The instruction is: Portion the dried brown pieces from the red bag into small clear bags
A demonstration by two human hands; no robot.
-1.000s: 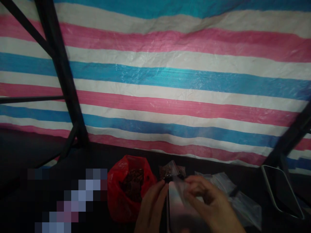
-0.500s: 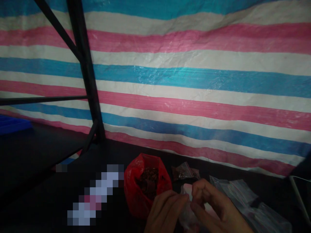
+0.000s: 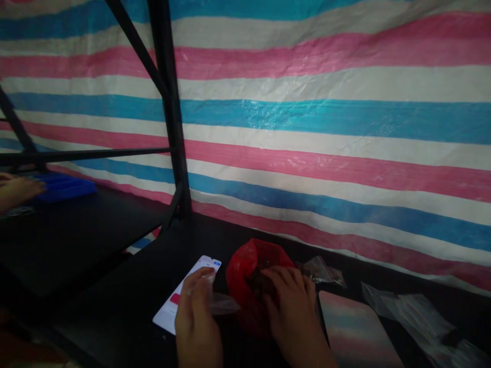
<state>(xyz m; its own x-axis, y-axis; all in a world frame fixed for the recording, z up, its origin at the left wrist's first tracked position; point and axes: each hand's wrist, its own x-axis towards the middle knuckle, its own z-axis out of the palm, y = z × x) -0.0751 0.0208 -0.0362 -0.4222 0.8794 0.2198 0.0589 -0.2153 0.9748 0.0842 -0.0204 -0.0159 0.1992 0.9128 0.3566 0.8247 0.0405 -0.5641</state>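
Two jobs at once: holding on one side, delving on the other

The fingers of the left hand [image 3: 197,313] are grasping a thin clear bag [image 3: 224,303], its loose end sticking out toward the red bag [image 3: 241,271]. The fingers of the right hand [image 3: 294,313] are bending down into the red bag's mouth, over the dark pieces [image 3: 264,264]; their tips are hiding there, so whether they are gripping any I cannot tell.

The step in hand, as I judge it, is taking pieces out by hand, and it is calling for small pinches rather than a full fist. Spreading the clear bag's mouth and bringing it close to the red rim would be sparing spills; thin film like this is probably clinging shut. The soft red wall may be folding inward, so going in from above is safer.

The red bag is standing toward the far edge of the black table [image 3: 207,236]. Nearer that edge, just to its right, filled bags [image 3: 319,268] are lying. A shiny flat slab [image 3: 355,327] is sitting right of the right hand, with flat clear bags [image 3: 420,313] farther right. Toward the table's left edge, a lit phone [image 3: 164,318] is lying partly behind the left hand, where dropped pieces might be landing.
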